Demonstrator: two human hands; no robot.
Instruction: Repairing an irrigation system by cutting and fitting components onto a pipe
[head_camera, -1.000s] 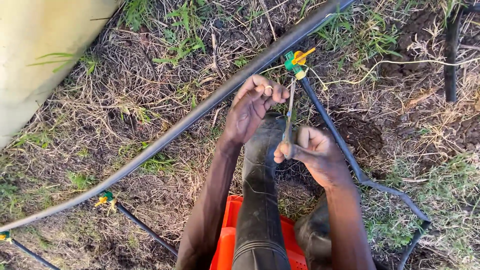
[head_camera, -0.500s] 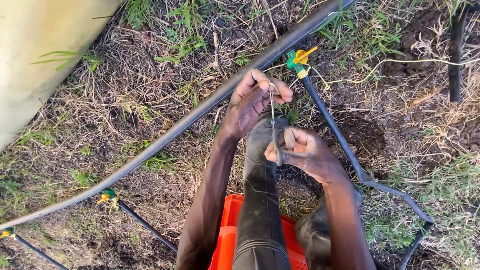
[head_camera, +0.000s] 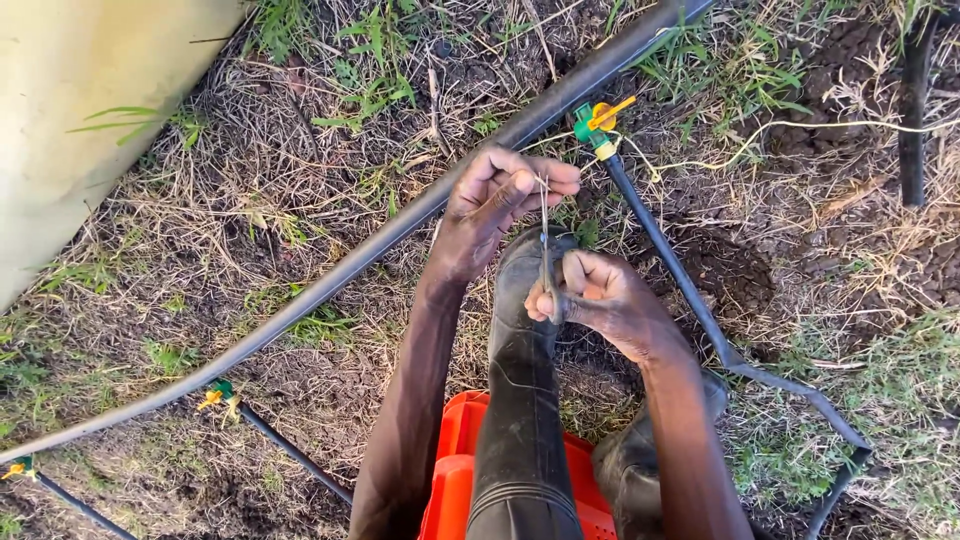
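Far on the left there is a pale yellow tank wall. Below it a big black pipe runs slanted across the dry grass, from the low left up to the top right. Two small green and yellow taps sit on the pipe down at the left, each with a thin black hose going off from it.

Next comes my left hand. Its fingers are curled in, and the tips pinch the top end of a thin string. My hand is right beside the big pipe.

The string runs straight down to my right hand. That hand is closed in a loose fist and pinches the low end of the string. The string is pulled tight between my two hands, just above my black rubber boot.

Under my knee sits an orange crate.

Up to the right of my hands is another green and yellow tap on the big pipe. A thin black hose goes down from it, past my right hand, over dark dug-up soil.
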